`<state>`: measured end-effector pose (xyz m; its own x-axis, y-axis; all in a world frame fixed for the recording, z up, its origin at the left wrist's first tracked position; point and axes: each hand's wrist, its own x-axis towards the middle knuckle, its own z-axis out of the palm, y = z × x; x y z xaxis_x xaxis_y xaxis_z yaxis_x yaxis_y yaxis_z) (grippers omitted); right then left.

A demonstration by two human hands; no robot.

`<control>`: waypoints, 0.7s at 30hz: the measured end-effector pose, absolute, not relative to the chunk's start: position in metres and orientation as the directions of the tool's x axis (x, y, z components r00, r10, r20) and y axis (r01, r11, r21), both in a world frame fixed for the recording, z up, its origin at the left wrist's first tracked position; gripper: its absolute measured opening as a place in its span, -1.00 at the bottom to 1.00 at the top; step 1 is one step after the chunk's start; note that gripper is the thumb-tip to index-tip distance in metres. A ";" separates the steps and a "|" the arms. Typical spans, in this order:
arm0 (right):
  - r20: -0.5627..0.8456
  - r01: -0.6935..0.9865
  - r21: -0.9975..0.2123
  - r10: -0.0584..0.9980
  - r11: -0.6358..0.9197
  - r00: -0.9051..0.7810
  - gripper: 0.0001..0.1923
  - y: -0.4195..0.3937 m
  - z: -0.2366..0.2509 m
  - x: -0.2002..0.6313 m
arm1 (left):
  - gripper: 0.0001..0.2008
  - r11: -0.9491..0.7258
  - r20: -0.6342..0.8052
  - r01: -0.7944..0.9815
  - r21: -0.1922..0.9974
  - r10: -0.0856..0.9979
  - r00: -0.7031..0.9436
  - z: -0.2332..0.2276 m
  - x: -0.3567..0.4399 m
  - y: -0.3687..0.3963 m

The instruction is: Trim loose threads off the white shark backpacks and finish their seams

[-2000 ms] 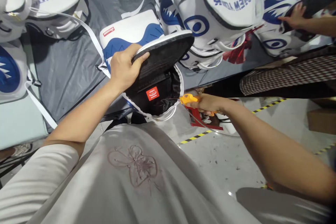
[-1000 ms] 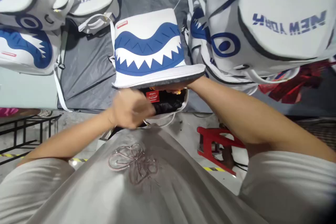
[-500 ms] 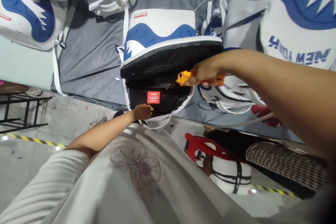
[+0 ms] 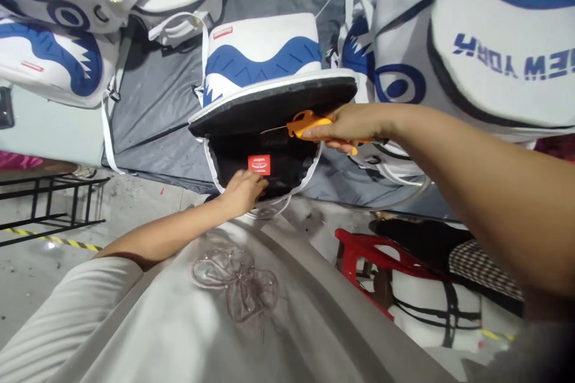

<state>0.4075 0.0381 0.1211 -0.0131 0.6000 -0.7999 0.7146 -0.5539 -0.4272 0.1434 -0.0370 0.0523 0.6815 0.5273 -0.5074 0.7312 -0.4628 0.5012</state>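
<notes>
From my end of the head feed, the white-and-blue backpack [image 4: 264, 38] sits on the grey sheet [image 4: 155, 108] right in front of the wearer, its mouth open at the near edge. Two seconds ago I had the left hand gripping the flap and the tool outside, by the right rim; now both hands are at the opening. The left hand [image 4: 245, 192] reaches over the near rim with its fingers bent, their tips near the red label [image 4: 259, 165]. I cannot tell whether they pinch the lining or only rest there. Half a second ago that hand was more fist-like and farther below the label.

I see the right hand [image 4: 347, 125] wrapped around the orange blow gun [image 4: 309, 127], beneath the flap [image 4: 269, 106]. Its thin nozzle points left across the opening, and the gun sits a little closer to the label than half a second ago. The flap stands higher than one second ago, when it drooped over the right hand; its black underside shows, and the front's white teeth are mostly hidden behind it.
</notes>
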 end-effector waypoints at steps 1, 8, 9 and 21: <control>-0.827 0.761 -0.383 0.562 -0.523 -0.030 -0.59 0.036 0.122 0.408 | -0.62 -0.494 -0.374 0.716 0.493 0.623 0.687 0.062 0.139 -0.028; -0.880 0.867 -0.220 0.475 -0.447 0.021 -0.60 0.016 0.116 0.424 | -0.07 -0.507 0.081 0.762 0.403 0.849 0.522 0.062 0.104 0.097; -0.913 0.856 -0.210 0.408 -0.472 0.001 -0.61 0.012 0.118 0.426 | -0.02 -0.502 0.048 0.762 0.409 0.845 0.532 0.056 0.102 0.108; -0.855 0.376 -0.463 0.516 -0.803 0.049 -0.49 -0.121 0.105 0.488 | -0.53 -0.095 0.240 0.544 0.833 0.950 -0.200 0.058 0.032 0.031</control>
